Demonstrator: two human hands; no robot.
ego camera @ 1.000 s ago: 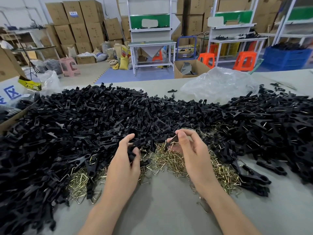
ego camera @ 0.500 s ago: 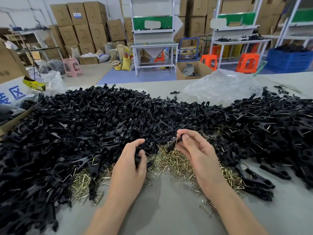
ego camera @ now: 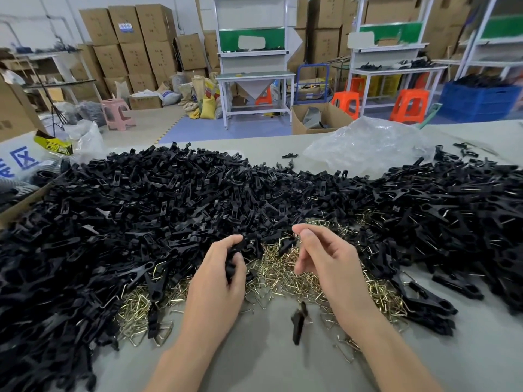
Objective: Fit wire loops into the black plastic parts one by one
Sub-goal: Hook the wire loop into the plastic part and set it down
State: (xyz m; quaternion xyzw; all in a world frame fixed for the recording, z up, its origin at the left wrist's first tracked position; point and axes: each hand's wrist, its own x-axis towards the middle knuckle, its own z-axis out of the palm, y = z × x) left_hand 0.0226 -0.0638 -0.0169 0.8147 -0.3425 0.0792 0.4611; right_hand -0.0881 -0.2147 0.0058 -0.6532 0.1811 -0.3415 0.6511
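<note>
Since half a second ago the right hand (ego camera: 334, 267) has let go of the black piece it was pinching, and that loose piece (ego camera: 297, 323) now shows below the palm, near the bare grey surface (ego camera: 254, 363). It is blurred, so I cannot tell whether it is already lying flat. Its long axis runs nearly straight away from the person, with the far end tipped slightly to the right. It looks slim and dark, wider at the far end.

The right hand's grip is released, with the fingers loosely bent and spread and nothing between them. It hovers over the wire loops (ego camera: 280, 275), a brassy tangle of small bent triangles spread between the two hands and off to both sides.

The left hand (ego camera: 216, 281) has its grip clenched round a black part (ego camera: 230, 265), held between thumb and curled fingers. That part points away from the person and a little right, and most of it is hidden by the fingers.

A deep heap of black parts (ego camera: 141, 210) covers the left and middle of the surface, each one long and narrow, lying every which way. More black clips (ego camera: 452, 222) are piled on the right. A crumpled clear plastic bag (ego camera: 368, 145) sits beyond them.
</note>
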